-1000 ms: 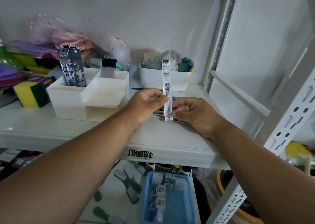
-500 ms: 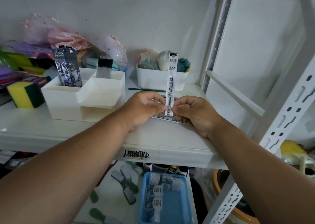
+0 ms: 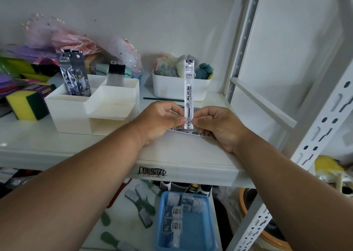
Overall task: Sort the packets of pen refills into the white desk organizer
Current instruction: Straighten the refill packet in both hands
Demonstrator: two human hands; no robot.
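Observation:
A long clear refill packet with a white label stands upright above the shelf. My left hand and my right hand both pinch its lower end between thumb and fingers. Under my hands more refill packets lie flat on the white shelf. The white desk organizer sits to the left; dark packets stand in its back-left compartment and a black-topped clear packet stands in its back-right one. Its front tray holds nothing.
A white bin of cloth items stands behind my hands, with a thin green stick in front of it. A yellow-green sponge lies left of the organizer. Metal rack uprights rise on the right. Below sits a blue basket.
The packet has been turned upright and now my hands pinch its bottom end rather than its middle. Both hands stay over the flat packets.

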